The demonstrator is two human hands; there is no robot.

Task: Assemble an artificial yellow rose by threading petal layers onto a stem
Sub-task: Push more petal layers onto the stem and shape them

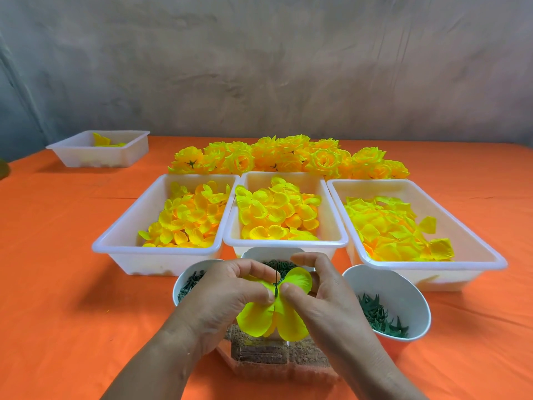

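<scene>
Yellow petal layer (261,316) threaded on thin green stem (276,273); left hand (227,295) and right hand (320,298) both pinch the layer, thumbs meeting at stem.

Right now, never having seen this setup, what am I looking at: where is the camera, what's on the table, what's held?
There is no machine: a person works with bare hands. The single picture comes from a camera on the person's head, looking down. The left hand and right hand pinch a yellow petal layer with a thin green stem poking through its middle. On the orange table sit the left tray, middle tray and right tray of loose petals, finished roses behind them, and a cup of green parts on the right.
</scene>
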